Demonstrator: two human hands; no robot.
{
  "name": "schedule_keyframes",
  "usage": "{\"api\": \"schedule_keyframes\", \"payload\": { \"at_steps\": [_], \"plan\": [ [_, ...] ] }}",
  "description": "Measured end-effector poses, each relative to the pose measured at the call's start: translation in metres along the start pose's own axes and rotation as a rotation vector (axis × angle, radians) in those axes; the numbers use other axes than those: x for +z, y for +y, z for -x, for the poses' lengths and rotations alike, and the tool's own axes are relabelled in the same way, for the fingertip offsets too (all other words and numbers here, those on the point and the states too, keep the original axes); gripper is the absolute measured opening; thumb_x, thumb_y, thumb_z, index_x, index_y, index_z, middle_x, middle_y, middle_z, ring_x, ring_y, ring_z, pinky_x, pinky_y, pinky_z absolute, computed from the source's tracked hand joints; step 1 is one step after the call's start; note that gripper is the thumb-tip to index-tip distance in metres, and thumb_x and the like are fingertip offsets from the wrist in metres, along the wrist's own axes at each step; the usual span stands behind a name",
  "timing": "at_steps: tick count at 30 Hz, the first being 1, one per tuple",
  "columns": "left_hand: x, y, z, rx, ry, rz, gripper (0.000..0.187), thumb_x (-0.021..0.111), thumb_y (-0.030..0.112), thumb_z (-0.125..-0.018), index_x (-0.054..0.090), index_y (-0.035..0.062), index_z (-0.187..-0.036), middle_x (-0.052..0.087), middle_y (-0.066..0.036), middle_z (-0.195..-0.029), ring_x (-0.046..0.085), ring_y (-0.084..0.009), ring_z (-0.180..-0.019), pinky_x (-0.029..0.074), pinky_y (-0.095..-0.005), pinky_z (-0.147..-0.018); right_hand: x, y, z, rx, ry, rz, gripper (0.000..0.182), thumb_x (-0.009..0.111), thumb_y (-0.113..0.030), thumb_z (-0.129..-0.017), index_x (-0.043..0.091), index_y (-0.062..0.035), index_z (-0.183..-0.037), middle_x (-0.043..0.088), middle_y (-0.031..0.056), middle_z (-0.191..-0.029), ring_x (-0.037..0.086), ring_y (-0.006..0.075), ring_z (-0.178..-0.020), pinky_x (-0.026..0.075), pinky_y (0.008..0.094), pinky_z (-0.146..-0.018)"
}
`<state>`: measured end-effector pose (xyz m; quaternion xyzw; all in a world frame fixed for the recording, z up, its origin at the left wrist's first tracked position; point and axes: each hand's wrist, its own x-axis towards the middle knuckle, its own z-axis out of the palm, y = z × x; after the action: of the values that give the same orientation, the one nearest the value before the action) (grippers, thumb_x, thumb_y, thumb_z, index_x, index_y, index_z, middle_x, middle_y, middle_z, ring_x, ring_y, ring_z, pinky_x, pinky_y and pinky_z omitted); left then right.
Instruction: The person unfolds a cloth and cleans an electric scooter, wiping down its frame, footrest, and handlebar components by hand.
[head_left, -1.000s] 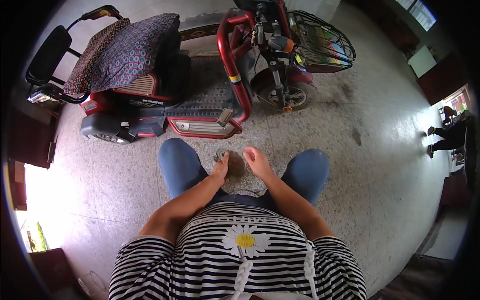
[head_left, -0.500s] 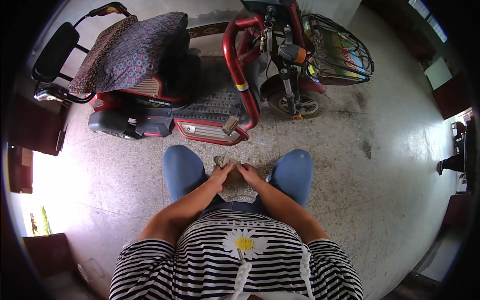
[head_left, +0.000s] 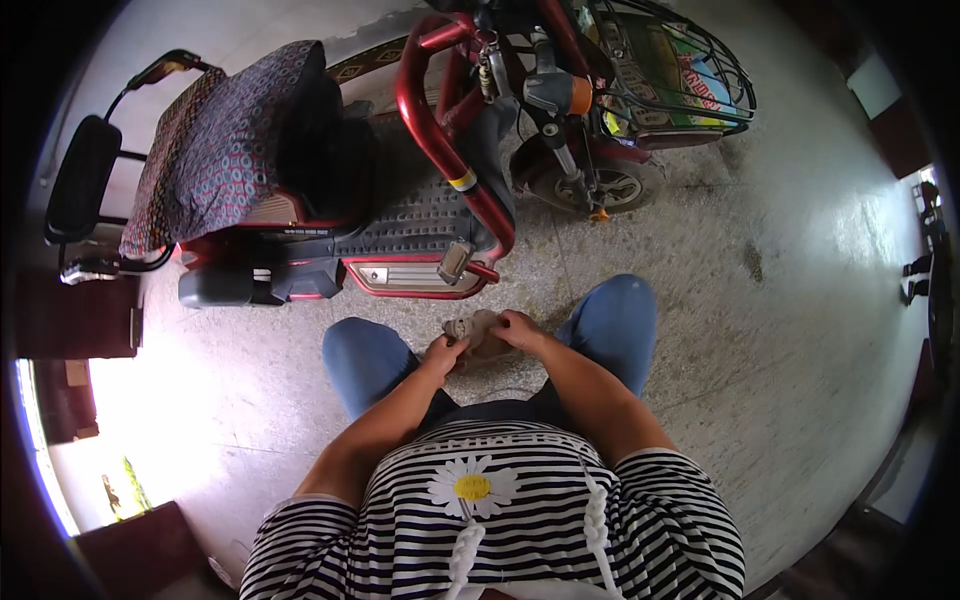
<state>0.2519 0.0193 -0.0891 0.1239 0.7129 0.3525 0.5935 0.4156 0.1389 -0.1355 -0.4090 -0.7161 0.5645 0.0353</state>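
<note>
A small, crumpled greyish-beige cloth (head_left: 482, 325) hangs between my two hands, in the space between my bent knees. My left hand (head_left: 443, 356) is closed on its near left side, the thumb lying on top. At its right edge, my right hand (head_left: 521, 331) pinches it with bent fingers. The lower part of the cloth is dim against the floor and hard to make out. Just beyond it stands a red electric scooter (head_left: 425, 205), whose footboard edge and pedal (head_left: 455, 262) are closest to my hands.
A patterned cloth (head_left: 235, 150) covers the scooter's seat. Its front wire basket (head_left: 690, 90) holds colourful packages. Speckled floor (head_left: 720, 390) spreads around me, with bright light at the left. A person's dark-clad legs (head_left: 918, 278) show at the far right edge.
My right hand has moved up and right, farther from my left, and the cloth shows more spread between them. My view has shifted slightly, and my knees sit wider apart.
</note>
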Motion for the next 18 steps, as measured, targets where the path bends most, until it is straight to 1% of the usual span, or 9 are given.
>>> {"api": "schedule_keyframes", "payload": {
  "at_steps": [2,3,5,8,10,12,15,16,18],
  "plan": [
    [0.004,0.001,0.014,-0.008,-0.002,0.019,0.027,0.061,0.024,-0.083,0.052,0.0068,-0.102,0.057,-0.001,-0.089,0.055,-0.0108,-0.067,0.045,-0.0254,-0.053,0.000,0.000,0.001,0.019,-0.038,-0.008,0.046,0.065,-0.030,-0.075,0.055,0.0019,-0.106,0.061,0.0168,-0.096,0.060,0.0266,-0.086,0.048,0.0352,-0.073],
    [0.001,-0.004,0.017,-0.026,-0.009,0.044,0.038,0.065,0.023,-0.079,0.051,0.0062,-0.110,0.058,-0.002,-0.098,0.055,-0.0113,-0.073,0.046,-0.0269,-0.058,0.002,-0.003,0.005,0.012,-0.044,-0.009,0.045,0.065,-0.029,-0.075,0.055,0.0015,-0.106,0.061,0.0155,-0.095,0.060,0.0251,-0.084,0.048,0.0346,-0.071],
    [-0.003,-0.017,0.025,0.037,0.037,0.038,0.037,0.065,0.022,-0.080,0.052,0.0062,-0.110,0.058,-0.002,-0.096,0.055,-0.0116,-0.073,0.046,-0.0272,-0.058,0.011,-0.009,0.012,-0.007,-0.054,-0.004,0.044,0.064,-0.028,-0.075,0.055,0.0012,-0.106,0.061,0.0143,-0.093,0.060,0.0235,-0.081,0.048,0.0340,-0.069],
    [-0.022,-0.052,0.017,0.175,0.097,-0.019,0.036,0.067,0.025,-0.077,0.056,0.0042,-0.104,0.059,-0.005,-0.092,0.054,-0.0136,-0.074,0.046,-0.0293,-0.061,0.038,0.007,0.018,-0.103,-0.153,-0.212,0.037,0.063,-0.025,-0.076,0.056,0.0006,-0.101,0.059,0.0071,-0.083,0.054,0.0140,-0.067,0.045,0.0294,-0.058],
    [-0.029,-0.061,0.004,0.319,0.177,-0.286,0.040,0.070,0.031,-0.072,0.059,0.0013,-0.095,0.060,-0.012,-0.094,0.057,-0.0227,-0.077,0.046,-0.0335,-0.067,0.037,-0.003,0.031,-0.177,-0.177,-0.229,0.028,0.061,-0.027,-0.079,0.060,-0.0022,-0.092,0.059,0.0050,-0.077,0.053,0.0127,-0.064,0.045,0.0290,-0.055],
    [-0.027,-0.047,0.015,0.635,0.340,-0.820,0.044,0.071,0.037,-0.068,0.061,-0.0007,-0.088,0.061,-0.017,-0.090,0.058,-0.0313,-0.078,0.046,-0.0381,-0.068,0.033,-0.008,0.046,-0.118,-0.129,-0.281,0.029,0.060,-0.029,-0.080,0.060,-0.0023,-0.091,0.060,0.0055,-0.079,0.054,0.0135,-0.066,0.045,0.0282,-0.056],
    [0.000,-0.016,0.044,0.892,0.342,-0.946,0.045,0.069,0.039,-0.070,0.061,-0.0011,-0.090,0.063,-0.018,-0.089,0.059,-0.0351,-0.081,0.046,-0.0390,-0.071,0.012,-0.011,0.060,-0.098,-0.084,-0.298,0.029,0.059,-0.028,-0.081,0.060,-0.0024,-0.095,0.060,0.0059,-0.082,0.053,0.0136,-0.071,0.045,0.0292,-0.060],
    [0.008,-0.007,0.048,0.916,0.335,-0.947,0.045,0.069,0.039,-0.070,0.061,-0.0011,-0.090,0.063,-0.018,-0.089,0.059,-0.0351,-0.081,0.046,-0.0390,-0.071,0.006,-0.011,0.062,-0.129,-0.040,-0.256,0.029,0.058,-0.028,-0.081,0.060,-0.0024,-0.095,0.060,0.0058,-0.083,0.053,0.0135,-0.072,0.044,0.0294,-0.062],
    [0.025,0.007,0.058,0.626,0.082,-0.661,0.046,0.067,0.039,-0.072,0.061,-0.0007,-0.094,0.064,-0.016,-0.086,0.061,-0.0310,-0.081,0.047,-0.0362,-0.072,-0.005,-0.011,0.065,-0.107,0.031,-0.307,0.028,0.058,-0.027,-0.082,0.060,-0.0027,-0.096,0.060,0.0054,-0.083,0.052,0.0133,-0.072,0.044,0.0293,-0.063]
  ]
}}
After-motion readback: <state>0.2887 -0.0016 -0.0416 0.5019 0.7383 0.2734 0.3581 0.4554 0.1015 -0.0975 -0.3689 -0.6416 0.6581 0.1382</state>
